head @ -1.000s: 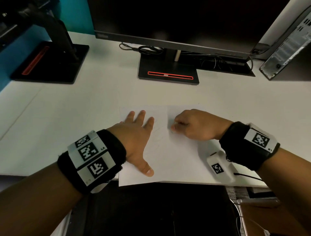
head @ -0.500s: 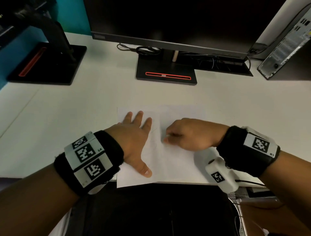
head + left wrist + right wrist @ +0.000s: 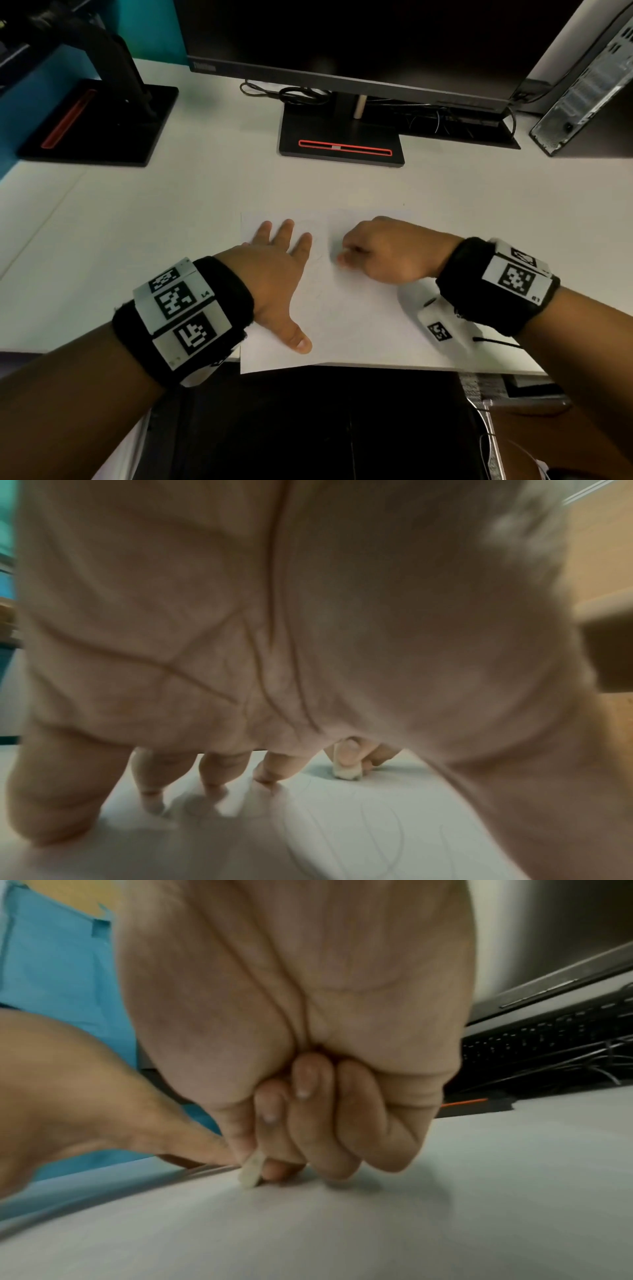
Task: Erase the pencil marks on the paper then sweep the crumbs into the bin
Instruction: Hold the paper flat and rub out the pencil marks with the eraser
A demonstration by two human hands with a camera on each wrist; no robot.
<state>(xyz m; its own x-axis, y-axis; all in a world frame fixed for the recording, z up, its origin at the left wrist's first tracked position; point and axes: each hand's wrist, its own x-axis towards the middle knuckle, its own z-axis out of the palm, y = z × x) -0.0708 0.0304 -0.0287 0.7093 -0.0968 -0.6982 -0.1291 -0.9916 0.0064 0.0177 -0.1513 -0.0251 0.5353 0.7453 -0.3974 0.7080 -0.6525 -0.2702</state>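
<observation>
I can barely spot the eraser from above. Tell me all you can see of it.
The eraser is a small, pale off-white piece, rubbery looking with worn, rounded edges. The right hand pinches it between thumb and fingertips, so only its lower end shows. It is tilted, its tip pressed on the paper near faint pencil marks.

From the head view, the small off-white rubber eraser (image 3: 253,1171) is hidden inside the curled fingers (image 3: 346,257) of the right hand (image 3: 387,253); only the wrist views show its tip past the fingertips. The faint grey pencil marks (image 3: 369,840) on the white sheet of paper (image 3: 359,325) are too pale to trace there, and part lies under the flat left hand (image 3: 274,277). The left wrist view is blurred, the palm filling most of it. The black monitor (image 3: 342,41) beyond the fingers is cut off by the top edge.
</observation>
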